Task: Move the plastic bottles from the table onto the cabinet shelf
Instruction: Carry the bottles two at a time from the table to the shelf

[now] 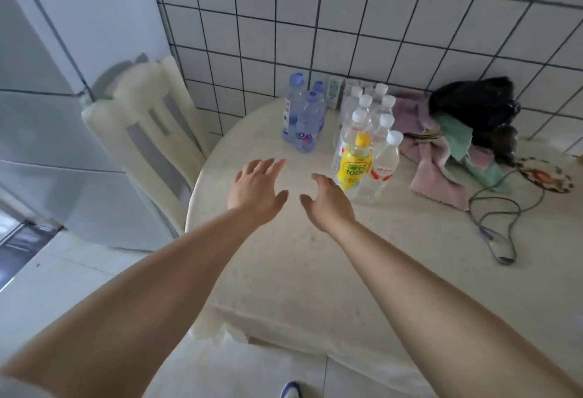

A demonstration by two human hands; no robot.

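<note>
We had left hand (255,188) and right hand (328,200) spread, empty, over the table (284,271), bottles (362,145) clustered upright at its far side by the wall — probably light, thin-walled, slick, so mid-body grip.

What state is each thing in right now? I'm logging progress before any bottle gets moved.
Left hand: open, above the table, holds nothing.
Right hand: open, near the yellow bottle, not touching it.
Yellow bottle: upright, capped, on the table.
Blue-capped bottles: upright, capped, grouped.
White-capped bottles: upright, capped, clustered.
Cloths: crumpled in a heap.
Cable: loose, loosely looped.
</note>
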